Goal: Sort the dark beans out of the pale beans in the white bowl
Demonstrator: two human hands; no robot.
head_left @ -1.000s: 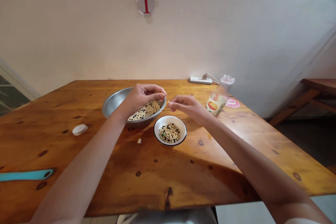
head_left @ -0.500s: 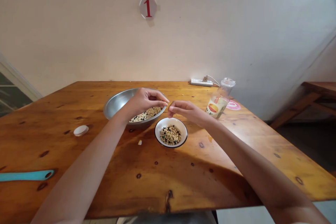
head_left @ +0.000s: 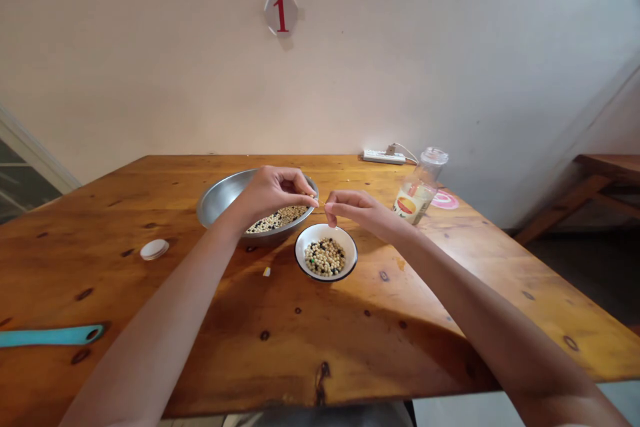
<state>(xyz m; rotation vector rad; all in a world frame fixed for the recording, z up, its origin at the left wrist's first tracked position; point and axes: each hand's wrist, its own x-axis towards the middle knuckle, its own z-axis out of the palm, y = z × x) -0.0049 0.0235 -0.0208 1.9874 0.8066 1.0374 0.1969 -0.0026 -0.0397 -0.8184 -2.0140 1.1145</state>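
Both hands meet over the middle of the tabletop (head_left: pixel 225 347), fingertips almost together! The left hand (head_left: pixel 274 192) is up above the steel bowl (head_left: pixel 217 203), thumb and fingers drawn into a tight pinch near that bowl's right rim. Opposite it, the right hand (head_left: pixel 359 208) is pinched closed too, held just above the back rim of the white bowl (head_left: pixel 349 245). And between those two sets of fingertips, a tiny yellowish speck, far too small to tell what it is or which hand has it! Down below, the white bowl sits midway between the tabletop's far and near edges, its floor covered by small beads (head_left: pixel 326 258), pale and dark with a dot of green. More beads (head_left: pixel 280 219) lie in the steel bowl, which stands behind it to the left, nearer the far edge. Over by the right edge, towards the far right corner, it's the clear jar (head_left: pixel 416 199) with its label, a pink disc (head_left: pixel 444 200) just behind. Across to the left edge: a white lid (head_left: pixel 155 249) lying flat, and, closer to the near left corner, a turquoise handle (head_left: pixel 47 336).
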